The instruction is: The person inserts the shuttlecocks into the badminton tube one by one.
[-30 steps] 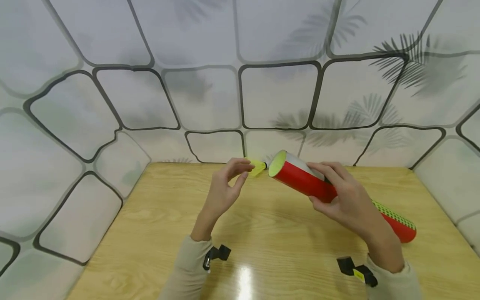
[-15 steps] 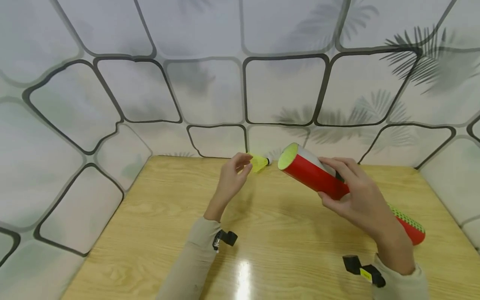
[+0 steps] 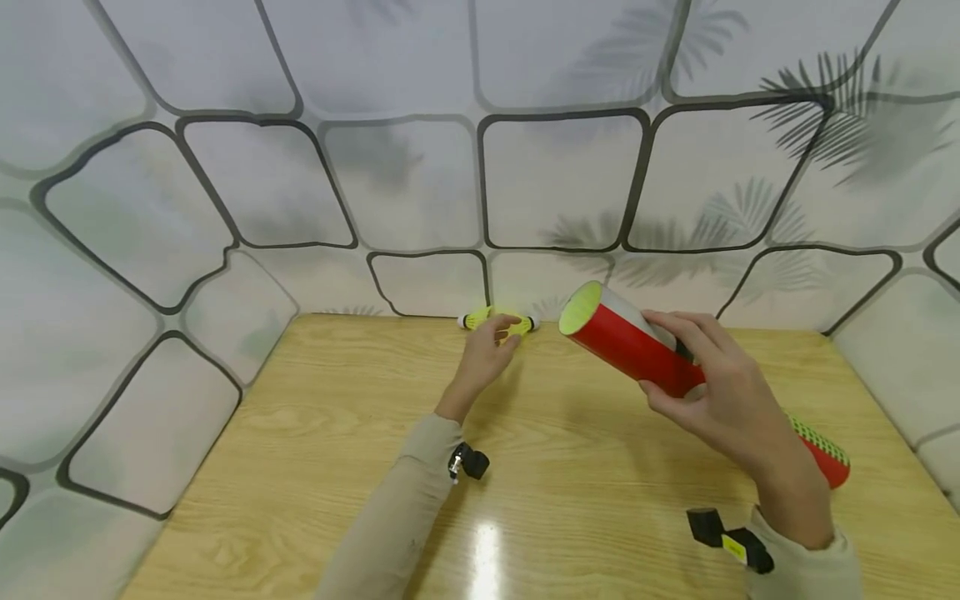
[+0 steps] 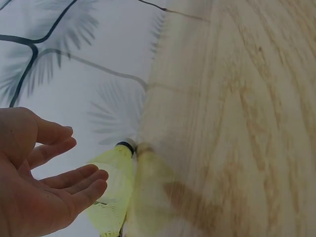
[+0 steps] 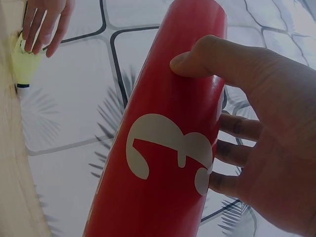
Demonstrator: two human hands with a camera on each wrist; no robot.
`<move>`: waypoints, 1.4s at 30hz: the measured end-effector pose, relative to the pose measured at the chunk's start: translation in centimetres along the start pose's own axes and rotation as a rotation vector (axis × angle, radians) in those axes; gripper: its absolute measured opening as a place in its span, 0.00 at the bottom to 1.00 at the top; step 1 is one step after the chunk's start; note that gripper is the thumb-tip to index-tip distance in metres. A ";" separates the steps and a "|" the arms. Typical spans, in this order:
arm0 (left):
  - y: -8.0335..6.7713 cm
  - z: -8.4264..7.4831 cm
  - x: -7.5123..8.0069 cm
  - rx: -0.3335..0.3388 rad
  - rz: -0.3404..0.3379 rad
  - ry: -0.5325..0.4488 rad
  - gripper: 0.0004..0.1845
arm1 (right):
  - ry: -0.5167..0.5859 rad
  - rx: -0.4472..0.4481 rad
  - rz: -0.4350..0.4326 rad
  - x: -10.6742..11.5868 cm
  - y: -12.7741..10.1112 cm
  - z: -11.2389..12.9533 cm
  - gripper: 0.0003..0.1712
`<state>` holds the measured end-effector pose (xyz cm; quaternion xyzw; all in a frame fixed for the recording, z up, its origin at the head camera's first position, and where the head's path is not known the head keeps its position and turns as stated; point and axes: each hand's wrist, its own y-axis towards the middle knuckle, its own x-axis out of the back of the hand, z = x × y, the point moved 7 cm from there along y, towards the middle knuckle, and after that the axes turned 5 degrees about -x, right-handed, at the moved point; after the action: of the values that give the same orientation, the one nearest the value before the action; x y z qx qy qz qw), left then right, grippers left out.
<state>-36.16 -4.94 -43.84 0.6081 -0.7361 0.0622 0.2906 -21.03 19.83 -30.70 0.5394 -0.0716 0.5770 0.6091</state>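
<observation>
A red tube (image 3: 626,348) with a yellow-green open mouth is tilted above the wooden table (image 3: 300,433). My right hand (image 3: 705,392) grips it round the middle. The right wrist view shows a white "3" on the tube (image 5: 168,148), with the right hand's (image 5: 256,148) thumb on top and its fingers curled underneath. Two yellow shuttlecocks (image 3: 521,325) (image 3: 475,319) lie at the table's far edge against the wall. My left hand (image 3: 506,335) reaches between them. In the left wrist view the left hand (image 4: 84,182) has straight fingers beside one shuttlecock (image 4: 113,192) and holds nothing.
A patterned wall (image 3: 420,192) with dark outlines and leaf shadows closes off the table at the back and both sides. Black wrist straps (image 3: 468,461) (image 3: 723,542) sit on both beige sleeves. The tube's far end (image 3: 821,454) hangs low near the right edge.
My left hand has moved forward and down to the shuttlecocks at the far edge, and a second shuttlecock now shows to its left. The right hand and tube have shifted slightly right.
</observation>
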 end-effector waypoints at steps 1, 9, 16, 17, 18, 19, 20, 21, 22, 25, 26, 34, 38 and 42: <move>0.2 0.1 -0.1 0.000 0.010 0.014 0.17 | 0.003 0.000 0.000 0.0 0.0 0.0 0.48; 1.3 1.1 -0.9 0.005 0.078 0.096 0.18 | 0.012 -0.017 0.007 0.1 0.0 0.2 0.49; 1.5 1.6 -1.0 0.008 0.057 0.053 0.15 | -0.006 -0.013 -0.001 0.2 -0.2 0.2 0.48; 1.4 1.5 -1.0 0.002 0.057 0.043 0.14 | -0.008 -0.012 -0.003 0.2 -0.2 0.2 0.48; 1.4 1.3 -1.0 -0.006 0.058 0.030 0.14 | -0.011 -0.012 -0.004 0.2 -0.2 0.2 0.48; 1.3 1.2 -1.0 -0.015 0.062 0.015 0.14 | -0.015 -0.010 -0.005 0.2 -0.2 0.2 0.48; 1.2 1.0 -1.0 -0.026 0.065 -0.002 0.13 | -0.019 -0.009 -0.007 0.2 -0.2 0.2 0.48; 1.2 0.7 -0.9 -0.041 0.067 -0.016 0.13 | -0.017 -0.010 -0.006 0.2 -0.2 0.2 0.48; 1.1 0.4 -0.9 -0.057 0.067 -0.031 0.12 | -0.017 -0.011 -0.006 0.3 -0.3 0.2 0.48; 0.5 -0.6 -0.4 -0.100 0.050 -0.054 0.11 | -0.011 -0.013 -0.006 0.3 -0.2 0.1 0.48; 0.3 -1.0 -0.2 -0.118 0.039 -0.054 0.10 | -0.008 -0.012 -0.006 0.3 -0.2 0.1 0.48; -1.5 -4.8 2.4 -0.227 -0.060 -0.076 0.08 | -0.014 -0.001 -0.011 0.4 -0.2 0.2 0.48; -2.4 -6.6 3.8 -0.267 -0.095 -0.103 0.08 | -0.016 -0.001 -0.011 0.4 -0.2 0.1 0.48; -3.4 -8.0 5.2 -0.286 -0.138 -0.129 0.09 | -0.020 0.004 -0.010 0.2 -0.1 0.1 0.49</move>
<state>-30.67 -6.69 -35.55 0.6125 -0.7110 -0.1025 0.3300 -20.80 19.89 -30.58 0.5469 -0.0739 0.5687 0.6099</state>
